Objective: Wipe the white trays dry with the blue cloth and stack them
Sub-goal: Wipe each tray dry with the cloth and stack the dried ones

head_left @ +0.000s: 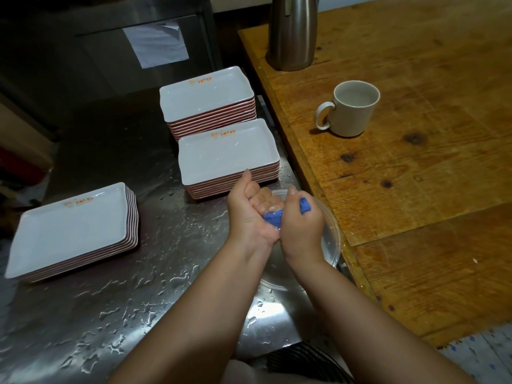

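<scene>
Both my hands grip a twisted wet blue cloth (274,217) over a clear plastic bowl (331,239) at the right edge of the steel counter. My left hand (246,209) holds one end with the thumb up. My right hand (300,223) is curled round the other end, a blue tip sticking out above it. Three stacks of white rectangular trays stand on the counter: one at the left (72,231), one just beyond my hands (227,156), one further back (206,98). Droplets show on the two far stacks' top trays.
The steel counter (138,314) is covered in water puddles. To the right, a raised wooden table (429,189) bears a beige mug (352,109) and a steel jug (292,31). A steel cabinet with a taped paper sheet (156,42) stands behind.
</scene>
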